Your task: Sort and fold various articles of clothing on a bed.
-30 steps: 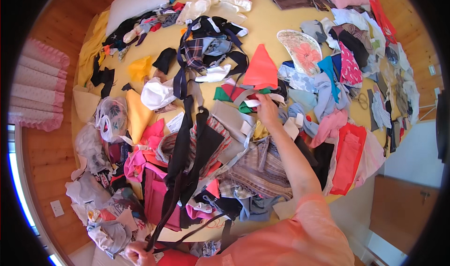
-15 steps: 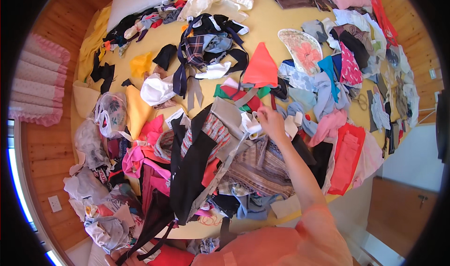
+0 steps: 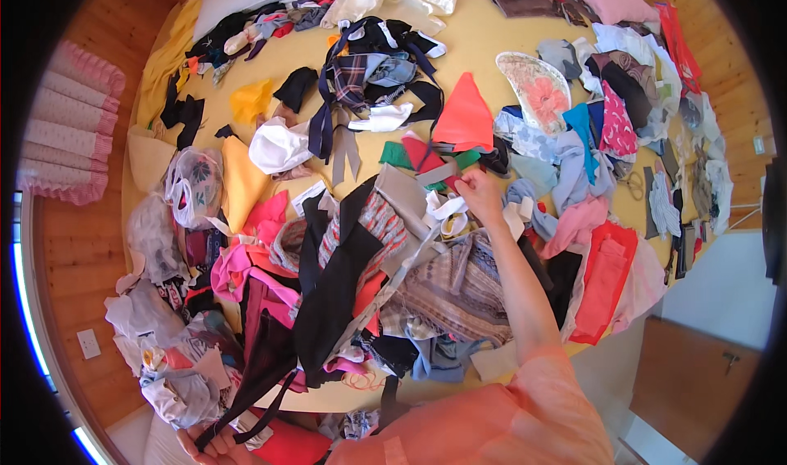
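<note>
At the table's middle, my right hand [image 3: 480, 196] is closed, its fingertips pressed together beside a red and green cloth scrap [image 3: 422, 155] and a grey strip [image 3: 438, 175]. What they pinch, if anything, is too small to make out. White cloth strips [image 3: 447, 213] lie just below the hand. At the lower left, my left hand [image 3: 220, 449] is partly cut off by the picture's edge, its fingers curled round a black strap [image 3: 266, 414]. That strap leads up to dark, thin cloth [image 3: 266, 362] near a long black cloth piece [image 3: 334, 301].
A patterned brown cloth [image 3: 455, 289] lies under my right forearm. An orange-red triangle of cloth [image 3: 465, 117], a flowered fan-shaped piece [image 3: 534, 90] and a red folded cloth [image 3: 604, 281] lie around. Scissors [image 3: 634, 185] rest at the right. Plastic bags [image 3: 195, 186] crowd the left.
My right hand has moved slightly up, away from the white strips and toward the red and green scrap. The view has shifted a little. My left hand stays at the strap.
</note>
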Tool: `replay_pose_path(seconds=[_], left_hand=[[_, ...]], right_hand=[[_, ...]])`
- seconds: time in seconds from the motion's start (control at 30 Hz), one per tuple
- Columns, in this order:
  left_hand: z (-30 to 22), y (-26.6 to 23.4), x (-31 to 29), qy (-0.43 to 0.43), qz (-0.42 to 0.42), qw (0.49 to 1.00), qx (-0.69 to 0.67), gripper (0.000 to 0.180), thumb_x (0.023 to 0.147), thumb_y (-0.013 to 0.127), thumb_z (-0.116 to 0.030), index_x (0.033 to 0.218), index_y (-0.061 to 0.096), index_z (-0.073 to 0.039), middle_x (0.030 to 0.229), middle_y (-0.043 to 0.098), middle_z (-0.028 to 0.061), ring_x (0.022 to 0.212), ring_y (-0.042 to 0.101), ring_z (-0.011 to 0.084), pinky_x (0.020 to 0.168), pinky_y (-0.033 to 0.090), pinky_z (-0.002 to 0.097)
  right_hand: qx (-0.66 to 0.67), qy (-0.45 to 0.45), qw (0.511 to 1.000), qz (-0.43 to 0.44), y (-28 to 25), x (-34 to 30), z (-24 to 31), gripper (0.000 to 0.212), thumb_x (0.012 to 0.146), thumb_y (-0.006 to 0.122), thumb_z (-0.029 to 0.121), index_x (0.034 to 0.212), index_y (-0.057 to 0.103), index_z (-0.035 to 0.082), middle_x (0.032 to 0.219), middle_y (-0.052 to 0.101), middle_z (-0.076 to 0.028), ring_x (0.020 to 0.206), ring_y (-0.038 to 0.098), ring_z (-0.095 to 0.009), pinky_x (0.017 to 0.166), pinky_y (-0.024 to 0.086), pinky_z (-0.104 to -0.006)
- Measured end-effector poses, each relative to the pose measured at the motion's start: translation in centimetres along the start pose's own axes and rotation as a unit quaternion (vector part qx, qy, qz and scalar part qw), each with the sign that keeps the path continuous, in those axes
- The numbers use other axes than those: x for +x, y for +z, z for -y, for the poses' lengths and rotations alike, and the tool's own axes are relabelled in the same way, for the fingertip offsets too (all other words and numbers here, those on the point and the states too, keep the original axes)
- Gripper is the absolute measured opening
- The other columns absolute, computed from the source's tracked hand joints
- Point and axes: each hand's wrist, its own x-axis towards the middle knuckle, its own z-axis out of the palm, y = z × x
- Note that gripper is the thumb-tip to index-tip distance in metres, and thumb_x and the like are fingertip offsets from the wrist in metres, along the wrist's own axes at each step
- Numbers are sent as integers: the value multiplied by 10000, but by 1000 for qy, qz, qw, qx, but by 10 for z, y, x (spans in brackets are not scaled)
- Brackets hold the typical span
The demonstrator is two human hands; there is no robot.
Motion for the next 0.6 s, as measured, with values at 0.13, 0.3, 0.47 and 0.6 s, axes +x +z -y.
replay_pose_path(seconds=[0.13,0.3,0.47,0.6], left_hand=[[-6,-4,-7,2,21,999,-38,128,833,478,-88,812,352,-102,579,221,-43,427,181,46,432,161,212],[-7,-4,-12,-2,45,998,-52,135,829,485,-90,802,353,-106,583,233,-47,436,192,45,438,166,214],[-15,-12,-27,-5,38,997,-68,160,822,505,-119,773,353,-117,576,231,-48,429,187,49,443,167,217],[-24,-28,-41,-5,28,999,-25,193,807,537,-150,780,349,-117,558,218,-49,411,163,51,428,153,217]], right_hand=[[297,71,948,87,-58,-55,44,44,729,543,80,735,527,39,631,539,-4,535,523,-90,483,406,-210],[626,199,751,64,-100,-144,69,109,728,569,78,823,523,49,686,542,-8,598,525,-96,524,405,-193],[217,172,961,-25,-98,-215,0,95,722,622,100,745,536,66,649,510,39,541,424,-29,525,342,-155],[279,136,950,-28,-116,-240,16,102,725,618,93,754,534,43,682,500,40,632,454,-27,551,342,-167]])
